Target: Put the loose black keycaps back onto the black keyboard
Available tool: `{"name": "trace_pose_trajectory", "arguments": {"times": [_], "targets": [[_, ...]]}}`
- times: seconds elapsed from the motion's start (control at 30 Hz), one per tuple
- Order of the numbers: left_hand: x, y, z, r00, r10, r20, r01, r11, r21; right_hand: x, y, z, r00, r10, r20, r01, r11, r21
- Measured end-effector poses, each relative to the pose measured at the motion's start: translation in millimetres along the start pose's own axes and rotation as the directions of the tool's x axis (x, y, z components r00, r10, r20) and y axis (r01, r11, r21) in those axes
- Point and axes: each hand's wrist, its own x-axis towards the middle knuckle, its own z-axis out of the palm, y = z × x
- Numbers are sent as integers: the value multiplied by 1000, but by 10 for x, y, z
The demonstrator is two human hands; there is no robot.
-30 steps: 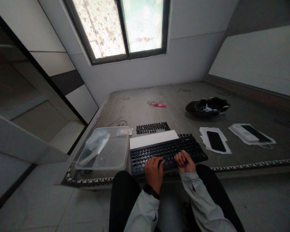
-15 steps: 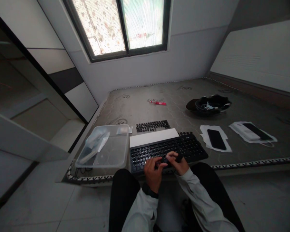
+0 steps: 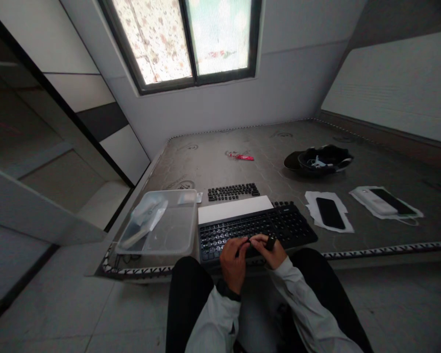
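Note:
A black keyboard (image 3: 242, 226) lies at the mattress edge in front of my knees, many of its key places showing pale spots. Over its front edge, my left hand (image 3: 233, 260) pinches thumb and fingertips together at a tiny dark piece, too small to name. My right hand (image 3: 270, 251) meets it there, fingertips closed against the same spot. A short black cylindrical object (image 3: 271, 241) sticks up from the right fingers; its other end is hidden. Behind the keyboard are a white board (image 3: 235, 209) and rows of loose black keycaps (image 3: 233, 191).
A clear plastic box (image 3: 172, 230) with a plastic packet inside stands at left. Rightward lie a phone (image 3: 330, 213) on white paper, and a white device (image 3: 380, 202) beside another dark slab. A black cap (image 3: 318, 161) and red packet (image 3: 240, 156) lie farther back on the mattress (image 3: 206, 169).
My fingertips have drawn closer together over the keyboard's front edge. The black object in my right hand now stands more upright. The view has shifted slightly.

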Motion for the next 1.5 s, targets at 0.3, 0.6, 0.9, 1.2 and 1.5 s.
{"name": "trace_pose_trajectory", "arguments": {"times": [0.3,0.6,0.9,1.2,1.5], "targets": [[13,-28,-11,999,5,53,-2,999,-42,17,14,28,998,67,18,-68,997,26],[20,54,-30,999,-9,39,10,999,-31,28,-143,15,993,106,42,-110,987,118],[26,51,-32,999,44,21,-43,999,-23,9,-57,26,974,156,164,-185,966,182],[14,50,-25,998,29,50,-30,999,23,29,7,9,960,231,156,-267,924,273],[0,24,-46,995,40,86,-42,999,20,40,90,15,934,255,252,-339,855,391]]}}
